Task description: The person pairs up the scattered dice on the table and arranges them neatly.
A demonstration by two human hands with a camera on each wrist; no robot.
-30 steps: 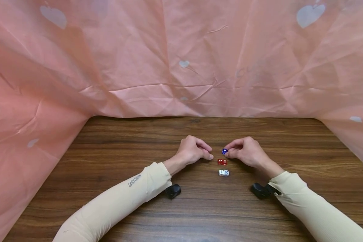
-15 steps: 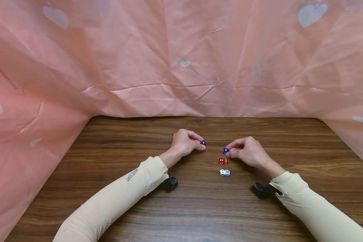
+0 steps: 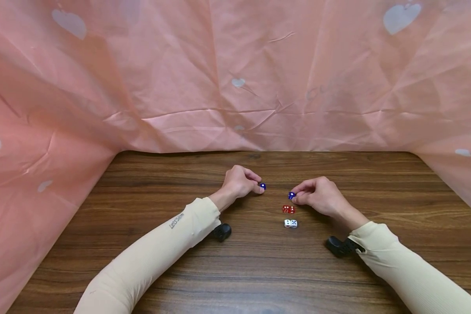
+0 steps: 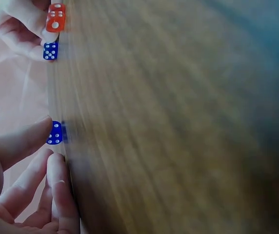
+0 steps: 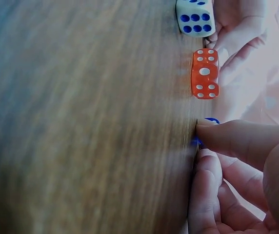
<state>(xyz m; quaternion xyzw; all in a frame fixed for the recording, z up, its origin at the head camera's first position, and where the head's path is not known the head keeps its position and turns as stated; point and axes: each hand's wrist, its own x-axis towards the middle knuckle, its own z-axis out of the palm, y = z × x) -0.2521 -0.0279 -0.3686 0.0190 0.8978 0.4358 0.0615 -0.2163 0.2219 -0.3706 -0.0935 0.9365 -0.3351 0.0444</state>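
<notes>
In the head view my left hand is curled at a blue die with white pips, low at the table. Up close, the left thumb lies against this blue die, and the fingertips curl just beyond it with a sliver of gap. My right hand holds a second blue die at its fingertips. That hand's thumb covers much of its die in the right wrist view. Nearer my body, two red dice sit side by side, and in front of them two white dice with blue pips do likewise.
Everything rests on a dark wood-grain table. A pink curtain with pale hearts closes off the back and both sides. Black wrist devices stick out below the cream sleeves.
My left hand has moved left and away from me, then stayed nearly still; a blue die has come into view at its fingertips. The right hand and the red and white dice have stayed put.
</notes>
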